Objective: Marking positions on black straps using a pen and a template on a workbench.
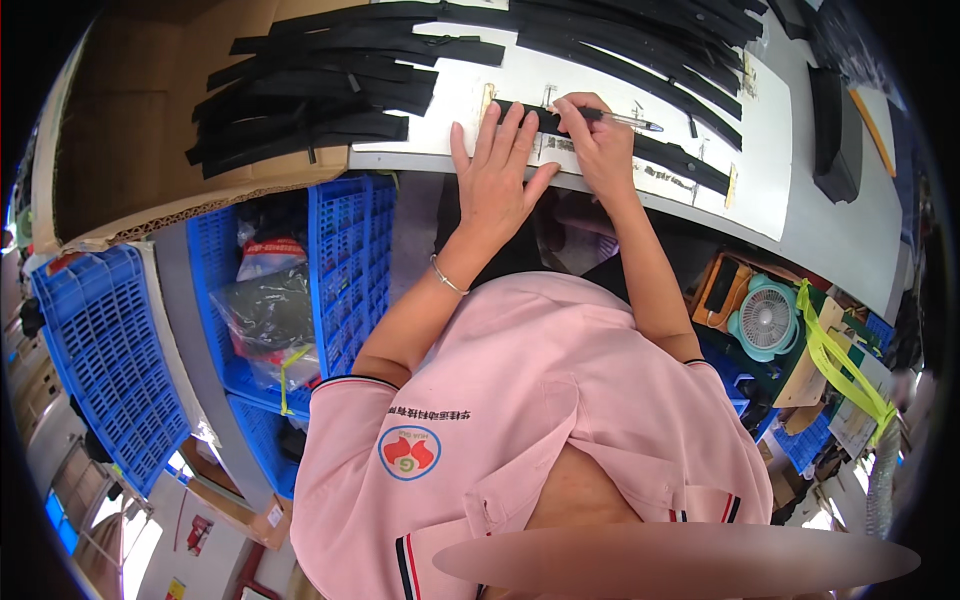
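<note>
**Marking a black strip at the table's near edge**

At the far left stand blue crates [100, 350], one holding bagged items; none of it is in hand. Above them, on cardboard [150, 120], lies a fanned heap of black strips [310, 100], and a second spread of strips [620, 40] runs across the white sheet [770, 150] toward the upper right. Which heap has been worked and which waits cannot be told from here, so the share done is a guess; by my reading, only the one strip under the hands is in work now.

That strip [690, 165] lies flat on the white sheet near the front edge of the table [850, 230], running from under the hands off to the right.

The left hand [500, 170] lies flat on the strip's left end, fingers [510, 125] spread and straight, pressing it down rather than gripping it. The strip passes beneath the palm and fingertips.

Just to the right, touching the left hand's index side, the right hand [600, 140] is clenched around a pen [625, 120], whose tip points right and sits just above the strip's upper edge. Whether the tip touches the strip or the sheet cannot be told.

Further right, below the table edge, a small teal fan [765, 320] and yellow straps [835, 360] sit among clutter.
</note>
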Action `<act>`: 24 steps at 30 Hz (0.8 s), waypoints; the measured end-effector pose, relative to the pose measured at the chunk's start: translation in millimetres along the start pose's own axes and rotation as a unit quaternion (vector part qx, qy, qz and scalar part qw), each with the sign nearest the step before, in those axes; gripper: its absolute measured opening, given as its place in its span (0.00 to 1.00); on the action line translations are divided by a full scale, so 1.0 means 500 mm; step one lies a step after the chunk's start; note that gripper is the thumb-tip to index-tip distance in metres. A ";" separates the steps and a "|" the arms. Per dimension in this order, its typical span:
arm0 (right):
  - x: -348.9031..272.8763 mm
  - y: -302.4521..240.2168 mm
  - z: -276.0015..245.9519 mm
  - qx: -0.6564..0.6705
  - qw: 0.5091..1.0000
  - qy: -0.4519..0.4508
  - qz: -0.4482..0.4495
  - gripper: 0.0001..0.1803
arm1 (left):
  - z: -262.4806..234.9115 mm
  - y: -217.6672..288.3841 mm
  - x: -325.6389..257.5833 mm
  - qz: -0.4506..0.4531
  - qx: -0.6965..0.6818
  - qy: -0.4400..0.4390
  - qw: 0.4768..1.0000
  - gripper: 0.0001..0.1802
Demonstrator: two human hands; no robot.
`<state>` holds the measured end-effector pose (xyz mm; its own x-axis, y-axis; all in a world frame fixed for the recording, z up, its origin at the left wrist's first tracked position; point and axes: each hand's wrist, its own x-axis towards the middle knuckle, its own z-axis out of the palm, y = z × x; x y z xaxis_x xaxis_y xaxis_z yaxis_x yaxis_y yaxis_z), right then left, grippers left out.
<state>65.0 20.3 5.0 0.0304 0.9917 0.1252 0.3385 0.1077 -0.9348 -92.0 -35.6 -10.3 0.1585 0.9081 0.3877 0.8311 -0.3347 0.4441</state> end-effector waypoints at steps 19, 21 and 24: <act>-0.005 0.013 -0.009 -0.035 0.995 -0.052 -0.076 0.13 | 0.003 0.001 0.001 0.008 0.010 0.002 1.000 0.35; -0.004 0.018 -0.007 -0.045 0.992 -0.042 -0.108 0.13 | 0.003 0.003 0.003 -0.005 0.014 -0.008 1.000 0.35; -0.004 0.013 -0.015 -0.028 0.994 -0.063 -0.088 0.12 | 0.004 0.002 0.004 0.002 0.011 -0.007 1.000 0.35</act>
<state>74.0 18.6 0.9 -0.1518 0.9589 0.2396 0.3794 0.2804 -0.8817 -89.8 -33.4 -10.8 0.1694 0.9103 0.3777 0.8422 -0.3328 0.4243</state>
